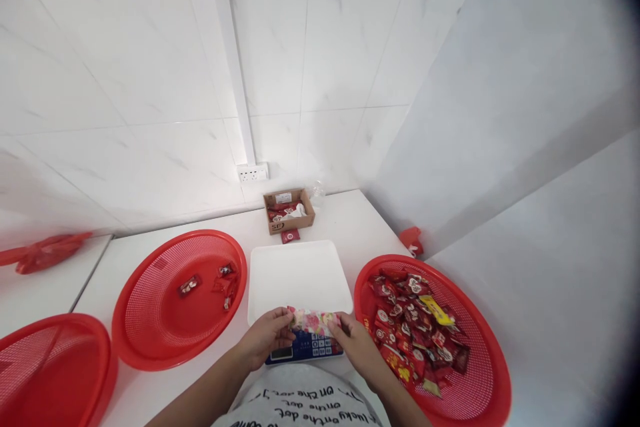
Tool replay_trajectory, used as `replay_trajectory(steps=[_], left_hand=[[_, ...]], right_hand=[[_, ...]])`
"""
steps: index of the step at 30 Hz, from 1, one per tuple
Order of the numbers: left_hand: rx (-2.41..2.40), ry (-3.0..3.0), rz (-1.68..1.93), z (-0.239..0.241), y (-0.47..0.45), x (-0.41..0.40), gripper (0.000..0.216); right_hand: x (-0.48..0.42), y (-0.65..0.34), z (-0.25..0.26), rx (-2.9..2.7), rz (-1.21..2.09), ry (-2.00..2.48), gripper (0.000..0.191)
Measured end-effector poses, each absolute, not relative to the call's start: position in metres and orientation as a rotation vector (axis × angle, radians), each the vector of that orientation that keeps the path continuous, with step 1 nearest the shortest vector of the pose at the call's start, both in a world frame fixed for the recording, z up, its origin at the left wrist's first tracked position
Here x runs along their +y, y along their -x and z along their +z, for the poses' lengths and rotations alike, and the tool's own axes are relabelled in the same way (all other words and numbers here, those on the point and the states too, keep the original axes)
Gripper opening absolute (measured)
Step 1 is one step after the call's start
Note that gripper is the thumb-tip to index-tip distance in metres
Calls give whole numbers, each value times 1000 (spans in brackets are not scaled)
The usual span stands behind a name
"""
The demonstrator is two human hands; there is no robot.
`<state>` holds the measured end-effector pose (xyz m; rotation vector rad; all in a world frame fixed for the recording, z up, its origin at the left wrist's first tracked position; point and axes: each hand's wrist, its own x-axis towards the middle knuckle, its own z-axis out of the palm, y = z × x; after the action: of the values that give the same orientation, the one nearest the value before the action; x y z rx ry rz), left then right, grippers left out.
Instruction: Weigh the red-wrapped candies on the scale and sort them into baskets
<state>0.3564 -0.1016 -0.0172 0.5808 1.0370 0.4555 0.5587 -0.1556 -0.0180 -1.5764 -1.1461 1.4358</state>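
My left hand [267, 335] and my right hand [354, 341] together hold a small patterned pink and white wrapper [312, 320] by its two ends. The wrapper hangs just above the front edge of a white scale tray [298, 273]. Under the hands the blue keypad of the scale [309, 348] shows. To the right, a red mesh basket [493, 373] holds several red wrapped candies [410, 327]. A second red basket [150, 313] at the left holds a few candies [223, 280].
A small cardboard box [289, 210] with red packets stands at the back near a wall socket [253, 173]. A third red basket [50, 367] lies at the far left. A red plastic bag [47, 250] lies on the left counter. White tiled walls close in behind and to the right.
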Motion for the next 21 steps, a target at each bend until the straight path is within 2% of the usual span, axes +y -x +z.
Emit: replay_trajectory(steps=[21], left_hand=[[1026,-482,502,-15,-357,-99,32]], right_hand=[[-159,-555,-22,-924,1502,1521,43]])
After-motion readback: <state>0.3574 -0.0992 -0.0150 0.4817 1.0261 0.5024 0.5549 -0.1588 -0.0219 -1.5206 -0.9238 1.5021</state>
